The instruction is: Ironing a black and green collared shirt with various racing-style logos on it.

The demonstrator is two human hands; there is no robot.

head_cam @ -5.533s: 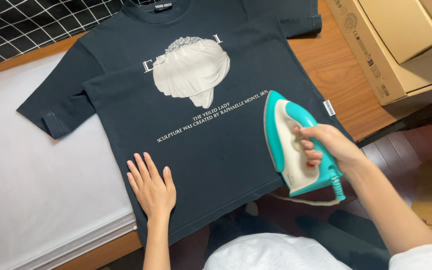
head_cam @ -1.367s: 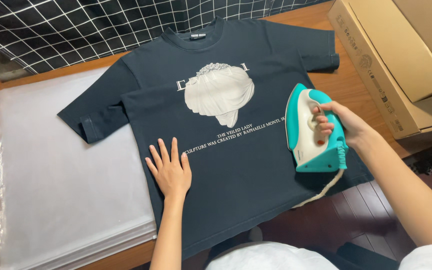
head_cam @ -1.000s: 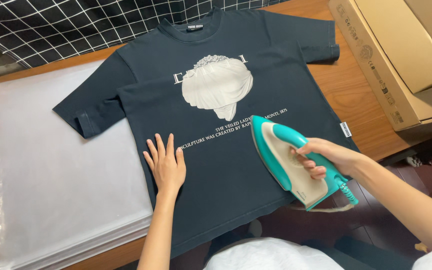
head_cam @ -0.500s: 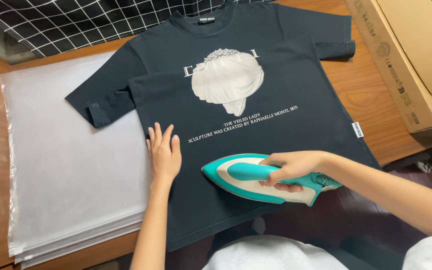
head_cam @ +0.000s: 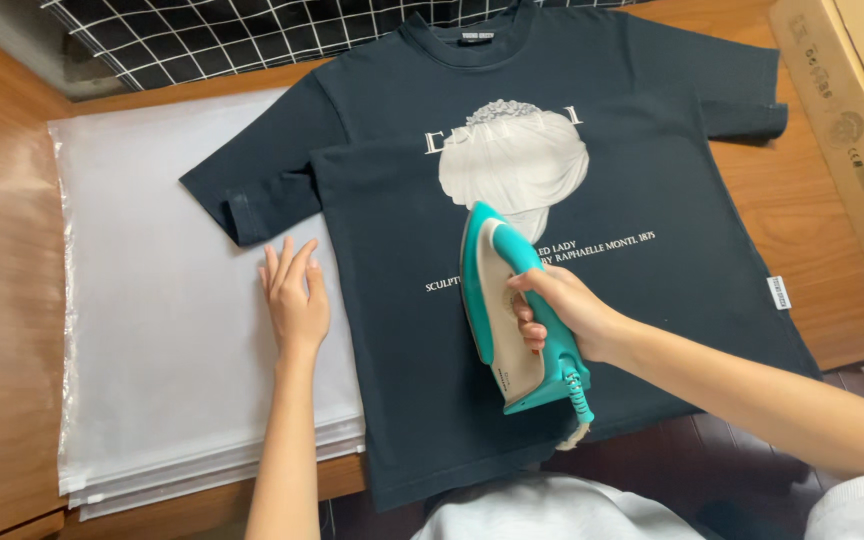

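— Where is the iron (head_cam: 508,310) under your hand?

— It sits flat on the front of the T-shirt (head_cam: 642,300), in the middle, its tip pointing away from you and touching the lower edge of the pale print (head_cam: 514,160). Your right hand (head_cam: 560,312) is closed around the teal handle, fingers curled under it, thumb on top. The cord end hangs off the heel of the iron, toward your lap.

— And your other hand?

— Your left hand (head_cam: 294,298) lies flat, fingers spread a little, palm down. It rests on the plastic bags (head_cam: 152,330) just beside the shirt's left edge, below the left sleeve (head_cam: 257,190). It is well apart from the iron, with a strip of dark cloth between them.

— Where does the shirt lie?

— Spread face up on the wooden table (head_cam: 2,300), collar away from you, hem hanging over the near edge. Its left side overlaps the stack of bags.

— What else is around you?

— A black cloth with a white grid (head_cam: 202,35) at the far edge, behind the collar. A cardboard box (head_cam: 852,130) on your right, near the right sleeve but apart from it. Nothing lies on the shirt in the iron's way.
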